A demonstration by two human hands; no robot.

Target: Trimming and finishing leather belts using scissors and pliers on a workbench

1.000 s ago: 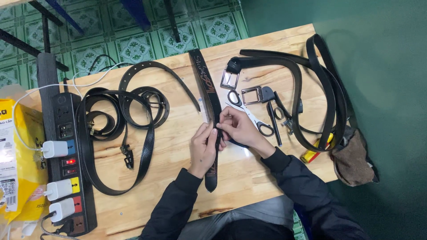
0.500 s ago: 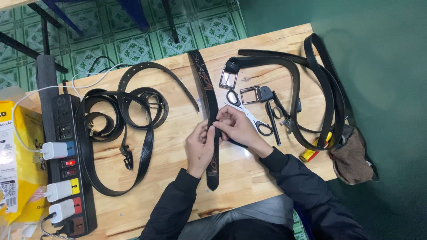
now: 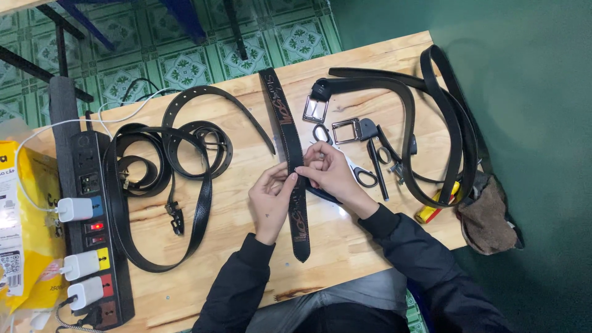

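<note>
Pinching the embossed black belt point(image 3: 290, 139) mid-strap, my left hand point(image 3: 270, 200) and right hand point(image 3: 327, 172) press fingertips together on it, steadying it flat. It runs twelve to six across the wooden table point(image 3: 246, 246); scissors point(image 3: 345, 163) lie at three o'clock.

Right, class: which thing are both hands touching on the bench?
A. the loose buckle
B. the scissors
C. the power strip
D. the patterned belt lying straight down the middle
D: the left hand and right hand meet on the patterned belt, while the scissors, power strip and loose buckle lie untouched.
</note>
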